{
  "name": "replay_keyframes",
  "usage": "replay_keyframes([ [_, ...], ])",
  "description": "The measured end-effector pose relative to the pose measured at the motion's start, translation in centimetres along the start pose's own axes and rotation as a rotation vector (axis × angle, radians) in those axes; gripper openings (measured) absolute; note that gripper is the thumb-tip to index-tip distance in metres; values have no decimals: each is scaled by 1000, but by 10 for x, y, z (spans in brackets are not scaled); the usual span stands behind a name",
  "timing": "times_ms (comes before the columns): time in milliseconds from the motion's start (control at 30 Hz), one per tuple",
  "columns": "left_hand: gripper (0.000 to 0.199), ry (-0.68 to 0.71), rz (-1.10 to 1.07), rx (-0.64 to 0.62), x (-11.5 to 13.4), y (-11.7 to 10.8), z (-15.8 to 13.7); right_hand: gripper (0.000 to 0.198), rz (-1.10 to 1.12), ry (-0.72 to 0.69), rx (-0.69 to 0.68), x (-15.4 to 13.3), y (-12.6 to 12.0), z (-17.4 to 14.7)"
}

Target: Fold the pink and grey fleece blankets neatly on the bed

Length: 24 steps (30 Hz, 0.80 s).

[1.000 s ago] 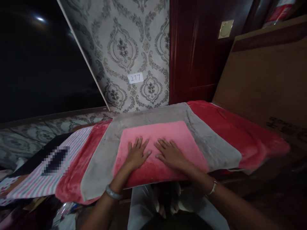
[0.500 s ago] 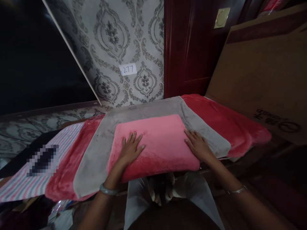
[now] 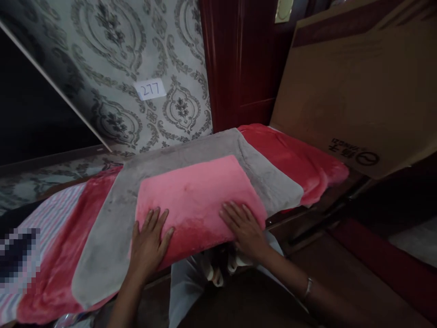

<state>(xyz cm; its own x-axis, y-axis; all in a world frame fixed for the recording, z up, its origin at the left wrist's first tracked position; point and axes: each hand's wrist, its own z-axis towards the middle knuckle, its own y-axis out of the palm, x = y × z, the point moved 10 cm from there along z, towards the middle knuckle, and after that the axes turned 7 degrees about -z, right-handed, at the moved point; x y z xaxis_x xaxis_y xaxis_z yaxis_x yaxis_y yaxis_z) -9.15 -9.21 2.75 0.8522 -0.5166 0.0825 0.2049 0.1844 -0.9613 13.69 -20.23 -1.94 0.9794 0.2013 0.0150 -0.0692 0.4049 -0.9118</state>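
Observation:
A folded pink plush blanket [image 3: 194,196] lies flat in front of me, its near part a darker red where the pile is brushed. Spread fingers of my left hand [image 3: 150,241] rest on its near left corner. My right hand [image 3: 244,228] lies flat on the near right part, fingers stretched out. Neither hand grips anything. Beneath the folded blanket is a grey plush cloth [image 3: 105,237], which lies over a red plush cloth [image 3: 280,159] that shows on both sides.
A striped cloth [image 3: 54,214] lies at the left, partly pixelated. Behind stand a patterned wall with a paper label [image 3: 150,89], a dark red door [image 3: 239,59] and a large cardboard box [image 3: 348,91] at the right. A dark screen-like panel [image 3: 34,109] is at upper left.
My right hand has moved inward from the blanket's right edge onto its near right part. My left hand has slid back toward the near left corner. The view has turned to the right.

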Motion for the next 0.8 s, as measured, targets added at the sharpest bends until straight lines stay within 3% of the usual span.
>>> replay_keyframes([
  [133, 57, 5, -14, 22, -1, -1, 2, 94, -90, 292, 31, 77, 5, -43],
  [300, 57, -13, -107, 75, -9, -5, 1, 58, 198, 629, 259, 132, -8, -105],
  [433, 62, -87, -245, 204, -29, -22, -14, 36, 484, 759, 352, 132, -15, -124],
  [567, 72, -402, -471, 298, -71, -28, -50, 38, 656, 769, 330, 115, -10, -109],
  [667, 75, -639, -685, 268, -92, -16, -74, 43, 762, 806, 329, 110, 0, -100],
  [800, 71, -675, -782, 172, -92, -6, -75, 46, 787, 881, 374, 120, 6, -103],
])
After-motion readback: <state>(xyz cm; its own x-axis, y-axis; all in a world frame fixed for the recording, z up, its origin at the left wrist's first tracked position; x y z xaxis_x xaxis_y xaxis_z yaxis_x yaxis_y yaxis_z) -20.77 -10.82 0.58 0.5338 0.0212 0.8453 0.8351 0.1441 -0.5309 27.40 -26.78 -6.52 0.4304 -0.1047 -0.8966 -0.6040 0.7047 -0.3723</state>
